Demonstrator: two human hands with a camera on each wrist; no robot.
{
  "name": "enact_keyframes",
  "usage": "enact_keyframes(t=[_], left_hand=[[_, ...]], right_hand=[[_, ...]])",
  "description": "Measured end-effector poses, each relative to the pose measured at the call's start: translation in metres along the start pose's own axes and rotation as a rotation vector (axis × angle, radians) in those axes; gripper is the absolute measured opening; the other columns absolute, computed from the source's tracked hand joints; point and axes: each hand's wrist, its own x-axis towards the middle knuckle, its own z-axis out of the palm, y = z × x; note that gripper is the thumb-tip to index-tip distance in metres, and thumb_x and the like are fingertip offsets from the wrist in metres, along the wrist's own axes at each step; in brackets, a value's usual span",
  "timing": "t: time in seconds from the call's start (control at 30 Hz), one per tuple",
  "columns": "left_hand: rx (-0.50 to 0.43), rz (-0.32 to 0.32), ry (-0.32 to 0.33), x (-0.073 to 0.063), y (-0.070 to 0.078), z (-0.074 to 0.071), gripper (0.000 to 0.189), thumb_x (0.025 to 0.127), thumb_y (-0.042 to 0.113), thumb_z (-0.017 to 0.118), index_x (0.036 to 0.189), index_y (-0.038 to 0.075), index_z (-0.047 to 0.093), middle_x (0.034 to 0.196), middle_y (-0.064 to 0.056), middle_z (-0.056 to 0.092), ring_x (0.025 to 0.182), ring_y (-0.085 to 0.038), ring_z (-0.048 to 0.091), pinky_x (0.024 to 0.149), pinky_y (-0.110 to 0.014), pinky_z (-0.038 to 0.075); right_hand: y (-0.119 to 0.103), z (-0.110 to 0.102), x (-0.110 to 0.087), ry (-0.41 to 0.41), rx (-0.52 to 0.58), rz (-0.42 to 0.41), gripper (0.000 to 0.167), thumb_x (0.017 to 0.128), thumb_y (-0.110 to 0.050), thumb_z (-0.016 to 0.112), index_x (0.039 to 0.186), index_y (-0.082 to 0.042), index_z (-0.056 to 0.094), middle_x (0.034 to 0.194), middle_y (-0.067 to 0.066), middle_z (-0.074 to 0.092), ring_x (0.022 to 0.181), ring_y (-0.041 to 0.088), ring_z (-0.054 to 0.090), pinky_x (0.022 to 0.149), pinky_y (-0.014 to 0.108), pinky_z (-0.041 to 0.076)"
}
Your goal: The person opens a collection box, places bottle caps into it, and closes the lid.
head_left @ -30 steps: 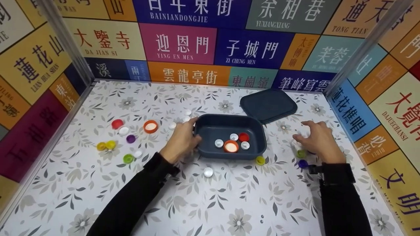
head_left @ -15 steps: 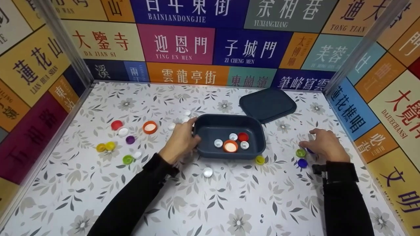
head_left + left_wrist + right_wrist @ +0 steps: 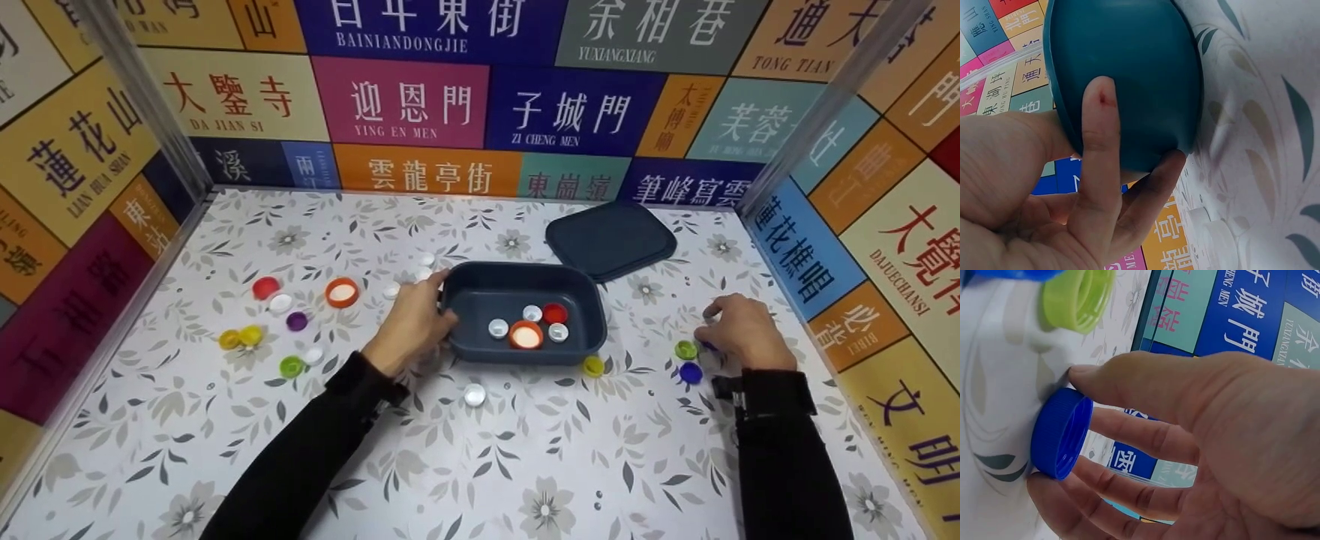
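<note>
My left hand (image 3: 409,324) grips the left end of a dark blue-grey plastic box (image 3: 517,281), one finger lying along its outer end wall (image 3: 1151,62) in the left wrist view. Inside the open box are several bottle caps: white ones, a red cap (image 3: 555,313) and an orange-rimmed cap (image 3: 526,335). On the right, my right hand (image 3: 750,334) pinches a blue bottle cap (image 3: 1061,433) standing on its edge, thumb at one side and a fingertip at the other. Beside it lie a green cap (image 3: 685,349) and another blue cap (image 3: 691,373).
The box's lid (image 3: 611,238) lies flat behind it. A yellow cap (image 3: 592,366) and a white cap (image 3: 474,395) sit in front. Loose caps spread on the left, among them an orange-rimmed one (image 3: 342,292) and a purple one (image 3: 297,321). Printed panels (image 3: 412,101) wall the table.
My right hand has come down and slightly right, its spread fingers closing about the blue cap. The left hand and the box have stayed in place.
</note>
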Motion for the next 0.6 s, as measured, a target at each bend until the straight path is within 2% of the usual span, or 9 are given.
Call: enact_keyframes(t=[0.13, 0.27, 0.4, 0.6], left_hand=[[-0.007, -0.007, -0.007, 0.0002, -0.0002, 0.0001, 0.079, 0.098, 0.002, 0.078, 0.173, 0.001, 0.052, 0.15, -0.031, 0.076, 0.104, -0.038, 0.084, 0.101, -0.045, 0.07], [0.006, -0.002, -0.006, 0.0006, -0.0002, -0.0004, 0.079, 0.098, 0.002, 0.078, 0.173, 0.001, 0.052, 0.148, -0.031, 0.077, 0.112, -0.039, 0.083, 0.108, -0.046, 0.069], [0.008, 0.001, -0.009, -0.0003, 0.0001, -0.0009, 0.081, 0.097, 0.001, 0.079, 0.173, 0.0, 0.052, 0.143, -0.032, 0.079, 0.1, -0.037, 0.086, 0.101, -0.044, 0.071], [0.007, 0.005, -0.001, -0.0009, -0.0002, -0.0008, 0.08, 0.097, 0.002, 0.079, 0.173, 0.0, 0.052, 0.143, -0.032, 0.079, 0.096, -0.034, 0.085, 0.099, -0.043, 0.071]], right_hand=[[-0.0018, -0.0001, -0.0003, 0.008, -0.014, 0.003, 0.053, 0.1, -0.022, 0.082, 0.137, 0.015, 0.072, 0.131, 0.039, 0.073, 0.101, 0.042, 0.069, 0.091, 0.055, 0.061], [-0.002, 0.0014, -0.0001, 0.049, -0.027, -0.022, 0.039, 0.097, -0.014, 0.08, 0.124, 0.014, 0.076, 0.127, 0.041, 0.073, 0.1, 0.045, 0.069, 0.084, 0.052, 0.061], [-0.0026, 0.0039, 0.0005, 0.088, -0.035, -0.044, 0.029, 0.095, -0.01, 0.079, 0.114, 0.012, 0.08, 0.123, 0.04, 0.076, 0.098, 0.045, 0.071, 0.081, 0.051, 0.061], [-0.006, 0.0059, 0.0007, 0.103, -0.021, -0.038, 0.027, 0.096, -0.011, 0.081, 0.113, 0.009, 0.084, 0.124, 0.038, 0.078, 0.1, 0.043, 0.073, 0.086, 0.053, 0.063]])
